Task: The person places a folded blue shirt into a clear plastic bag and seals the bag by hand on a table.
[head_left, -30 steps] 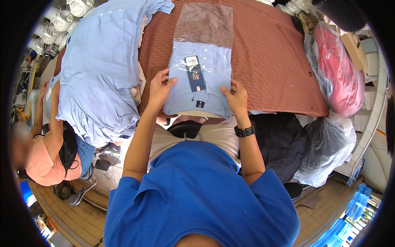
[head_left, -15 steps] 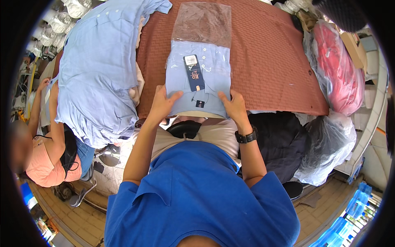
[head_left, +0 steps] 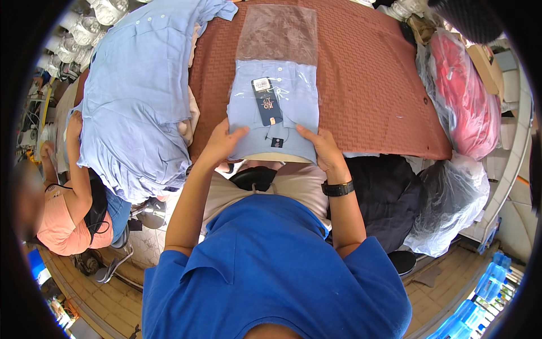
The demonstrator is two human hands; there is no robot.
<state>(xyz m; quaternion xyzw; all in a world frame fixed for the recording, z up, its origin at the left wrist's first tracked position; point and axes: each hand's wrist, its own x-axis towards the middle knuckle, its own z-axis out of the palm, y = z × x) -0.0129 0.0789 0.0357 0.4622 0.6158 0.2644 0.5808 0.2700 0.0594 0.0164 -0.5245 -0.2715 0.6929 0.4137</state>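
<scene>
A folded light-blue shirt (head_left: 240, 101) lies in front of me, mostly inside a clear plastic bag (head_left: 276, 34) whose flat far end stretches away from me. On the shirt rest a dark hang tag (head_left: 267, 104) with a white sticker and a small dark square tag (head_left: 277, 142). My left hand (head_left: 221, 139) grips the near left edge, thumb on top and fingers underneath. At the near right edge my right hand (head_left: 323, 144) holds the shirt the same way. The fingers below the shirt are mostly hidden.
A brown textured cloth (head_left: 372, 85) covers the table. Light-blue shirts (head_left: 135, 96) are piled at the left. Beyond them sits a person in an orange top (head_left: 62, 220). Red goods in clear plastic (head_left: 463, 93), a black bundle (head_left: 381, 198) and a clear plastic bag (head_left: 449, 203) are at the right.
The shirt and its bag have shifted very slightly, with both my hands still on the near edges. At the left, the other person's hands have moved lower.
</scene>
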